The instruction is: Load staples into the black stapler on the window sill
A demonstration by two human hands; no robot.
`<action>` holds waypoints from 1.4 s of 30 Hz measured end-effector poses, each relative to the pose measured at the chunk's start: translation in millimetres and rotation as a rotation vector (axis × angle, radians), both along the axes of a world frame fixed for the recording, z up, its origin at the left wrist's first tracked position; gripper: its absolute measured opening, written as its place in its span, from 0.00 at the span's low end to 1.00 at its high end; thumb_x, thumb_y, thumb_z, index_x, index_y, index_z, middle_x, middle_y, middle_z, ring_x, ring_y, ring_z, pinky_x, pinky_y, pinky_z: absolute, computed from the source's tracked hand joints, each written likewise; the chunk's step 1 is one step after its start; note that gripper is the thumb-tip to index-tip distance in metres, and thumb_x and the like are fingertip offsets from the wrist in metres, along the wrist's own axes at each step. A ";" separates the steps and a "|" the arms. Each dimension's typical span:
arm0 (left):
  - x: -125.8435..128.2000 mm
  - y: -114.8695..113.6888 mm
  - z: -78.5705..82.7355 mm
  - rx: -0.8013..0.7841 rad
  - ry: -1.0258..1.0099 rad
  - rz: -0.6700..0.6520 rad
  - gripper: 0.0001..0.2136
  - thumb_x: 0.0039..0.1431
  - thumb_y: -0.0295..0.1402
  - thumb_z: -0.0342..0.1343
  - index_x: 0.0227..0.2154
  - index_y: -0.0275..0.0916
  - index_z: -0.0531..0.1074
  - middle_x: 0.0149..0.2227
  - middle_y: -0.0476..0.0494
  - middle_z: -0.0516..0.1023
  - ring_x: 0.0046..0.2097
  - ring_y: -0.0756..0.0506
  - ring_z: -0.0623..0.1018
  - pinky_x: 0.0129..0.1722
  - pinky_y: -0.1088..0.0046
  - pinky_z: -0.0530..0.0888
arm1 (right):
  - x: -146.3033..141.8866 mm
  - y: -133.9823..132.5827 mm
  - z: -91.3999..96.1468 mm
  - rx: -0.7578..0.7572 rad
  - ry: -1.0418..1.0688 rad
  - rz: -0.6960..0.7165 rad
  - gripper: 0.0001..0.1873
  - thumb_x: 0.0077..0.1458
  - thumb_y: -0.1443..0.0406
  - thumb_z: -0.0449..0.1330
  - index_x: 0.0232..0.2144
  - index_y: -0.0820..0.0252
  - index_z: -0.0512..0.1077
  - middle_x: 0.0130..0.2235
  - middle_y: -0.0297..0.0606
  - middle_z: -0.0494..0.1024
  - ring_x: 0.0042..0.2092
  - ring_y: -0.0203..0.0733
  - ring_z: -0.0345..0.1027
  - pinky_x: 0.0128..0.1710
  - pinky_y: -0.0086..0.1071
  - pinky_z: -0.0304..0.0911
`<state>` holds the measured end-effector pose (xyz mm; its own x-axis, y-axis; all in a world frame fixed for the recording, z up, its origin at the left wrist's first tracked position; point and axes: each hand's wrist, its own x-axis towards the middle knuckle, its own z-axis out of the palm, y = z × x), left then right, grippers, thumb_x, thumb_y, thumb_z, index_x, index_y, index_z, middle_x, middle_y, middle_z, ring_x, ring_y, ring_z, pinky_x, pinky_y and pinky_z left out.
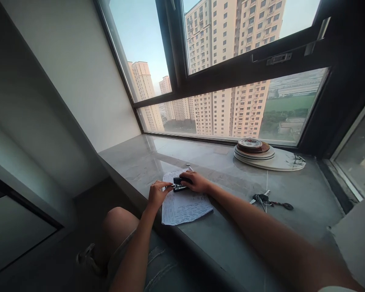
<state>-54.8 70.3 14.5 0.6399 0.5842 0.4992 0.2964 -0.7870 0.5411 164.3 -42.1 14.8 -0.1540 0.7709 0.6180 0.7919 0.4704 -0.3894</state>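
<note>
One stapler between my two hands, over one written pile

My right hand (197,181) is closed around the one black stapler (179,188), which sits above the paper with its jaws parted. My left hand (158,192) has thumb and forefinger brought together at the stapler's open end; whether they pinch anything small there, I can't tell.

Under it lies one pile of white paper (185,209) on the grey windowsill (207,235), close to the front edge. I can't count the sheets. Rows of dark writing cover the top one, too small to read from here.

To the right of my right forearm I have one bunch of keys (264,198), with one dark oval fob (287,206) at its end. Farther back, near the window, stands one stack: a patterned plate (250,143) on top, a brown plate (264,148) beneath, then several white plates (255,155), perhaps three. All rest on one white oval board (284,161) bearing a dark branch print.
</note>
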 end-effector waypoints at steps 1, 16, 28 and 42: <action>1.2 1.4 0.0 -0.014 -0.002 0.000 0.09 0.53 0.32 0.64 0.38 0.46 0.81 0.38 0.47 0.83 0.43 0.44 0.79 0.48 0.66 0.74 | -0.2 -0.1 0.1 -0.002 -0.004 0.000 0.14 0.62 0.59 0.56 0.48 0.58 0.71 0.41 0.44 0.77 0.42 0.47 0.71 0.44 0.36 0.63; 5.6 1.0 -1.1 -0.011 -0.020 0.008 0.04 0.52 0.32 0.64 0.32 0.47 0.82 0.35 0.48 0.83 0.41 0.44 0.80 0.48 0.67 0.72 | 2.1 0.8 -1.5 -0.028 -0.039 -0.021 0.16 0.63 0.58 0.55 0.49 0.59 0.70 0.41 0.44 0.77 0.42 0.47 0.69 0.43 0.36 0.63; 0.3 -0.3 -4.7 -0.044 -0.268 -0.029 0.06 0.59 0.35 0.59 0.34 0.43 0.80 0.36 0.47 0.83 0.39 0.45 0.81 0.42 0.70 0.75 | 1.8 1.4 -1.8 -0.018 -0.036 -0.010 0.15 0.63 0.59 0.55 0.49 0.60 0.69 0.40 0.44 0.76 0.41 0.46 0.69 0.42 0.36 0.62; 3.0 2.4 -10.0 -0.075 -0.106 -0.020 0.08 0.54 0.33 0.63 0.37 0.46 0.82 0.40 0.48 0.84 0.44 0.42 0.82 0.49 0.66 0.74 | 3.4 3.8 -4.6 -0.016 -0.050 -0.007 0.15 0.64 0.59 0.55 0.48 0.60 0.69 0.40 0.43 0.76 0.41 0.45 0.68 0.42 0.35 0.61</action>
